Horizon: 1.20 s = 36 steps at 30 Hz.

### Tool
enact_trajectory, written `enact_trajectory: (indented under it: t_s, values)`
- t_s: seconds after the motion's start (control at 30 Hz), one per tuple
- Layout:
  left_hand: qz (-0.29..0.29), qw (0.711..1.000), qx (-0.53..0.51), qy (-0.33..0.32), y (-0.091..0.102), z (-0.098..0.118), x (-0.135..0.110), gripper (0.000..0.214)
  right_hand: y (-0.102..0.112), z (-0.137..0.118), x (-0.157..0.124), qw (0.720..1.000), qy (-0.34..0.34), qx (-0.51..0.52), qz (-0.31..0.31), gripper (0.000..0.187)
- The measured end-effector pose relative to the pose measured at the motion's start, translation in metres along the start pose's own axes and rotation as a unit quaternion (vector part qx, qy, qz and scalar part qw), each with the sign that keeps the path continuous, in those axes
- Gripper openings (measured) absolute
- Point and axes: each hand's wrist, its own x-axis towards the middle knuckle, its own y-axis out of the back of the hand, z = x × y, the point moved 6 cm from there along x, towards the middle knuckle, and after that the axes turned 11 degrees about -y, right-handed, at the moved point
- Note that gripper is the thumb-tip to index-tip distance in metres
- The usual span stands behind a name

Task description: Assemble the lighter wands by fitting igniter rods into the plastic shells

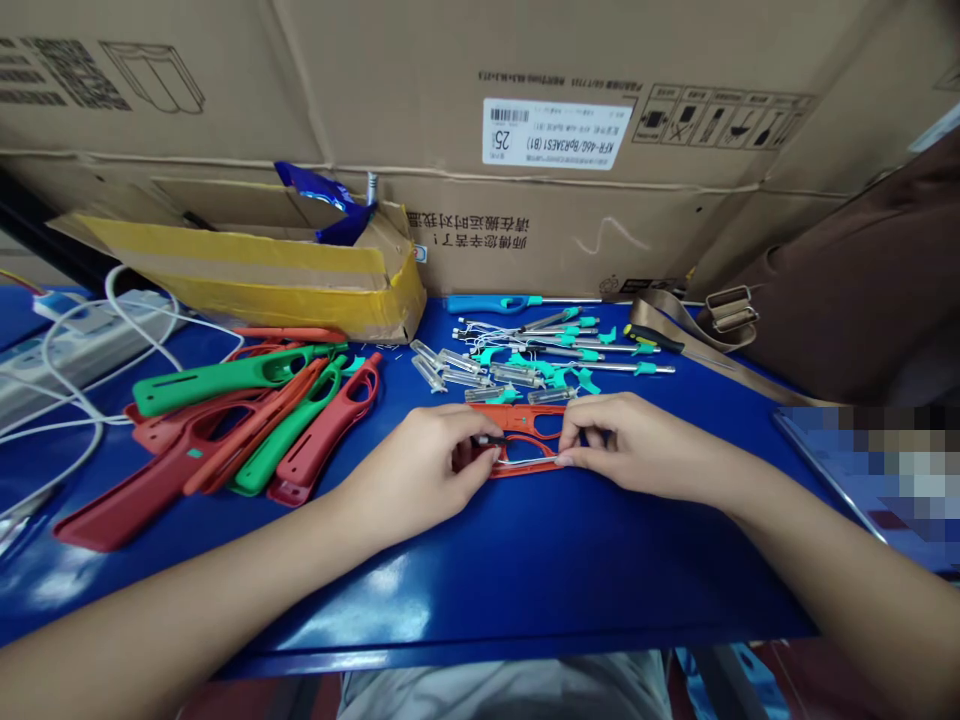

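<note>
My left hand (424, 465) pinches a small black part (491, 440) with a light tip, partly hidden by the fingers. From there a thin white wire (525, 461) runs across to my right hand (637, 440), whose thumb and forefinger are closed on its other end. Directly beneath lies an orange lighter shell half (525, 472), its looped handle opening showing between my hands. A second orange shell half (499, 415) rests just behind it, touching or nearly so. Clear fuel tanks (465, 378) and turquoise triggers (589, 381) are scattered beyond the fingers.
Red, green and orange lighter shells (210, 388) pile at left, beside a power strip (90, 325) and white cables. Behind are metal lighter rods (630, 368), a blue lighter (487, 303), a screwdriver (652, 338) and a yellow-taped box (300, 290). A brown bag (847, 260) stands right.
</note>
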Motion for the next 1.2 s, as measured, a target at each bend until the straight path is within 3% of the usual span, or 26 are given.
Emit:
enact_trajectory:
  t_s: [0.07, 0.23, 0.6, 0.83, 1.1, 1.2]
  values:
    - [-0.002, 1.000, -0.002, 0.005, 0.001, 0.000, 0.000, 0.014, 0.000, -0.006, -0.004, 0.999, 0.039, -0.017, 0.014, 0.004]
    - [-0.006, 1.000, -0.008, 0.013, 0.001, -0.001, -0.001, 0.012, -0.006, -0.022, -0.013, 0.991, 0.109, -0.078, 0.021, 0.010]
    - [-0.013, 1.000, -0.004, 0.002, 0.002, 0.000, 0.001, 0.015, -0.008, -0.024, -0.014, 0.984, 0.123, -0.125, 0.006, 0.017]
    - [-0.019, 1.000, -0.008, 0.001, 0.002, -0.001, 0.001, 0.014, -0.012, -0.030, -0.021, 0.949, 0.176, -0.259, 0.028, 0.028]
    - [-0.017, 1.000, -0.014, 0.000, 0.002, -0.002, 0.001, 0.014, -0.013, -0.030, -0.022, 0.942, 0.198, -0.269, 0.042, 0.027]
    - [-0.017, 1.000, -0.016, -0.004, 0.002, -0.001, 0.002, 0.014, -0.011, -0.029, -0.020, 0.952, 0.186, -0.241, 0.028, 0.025]
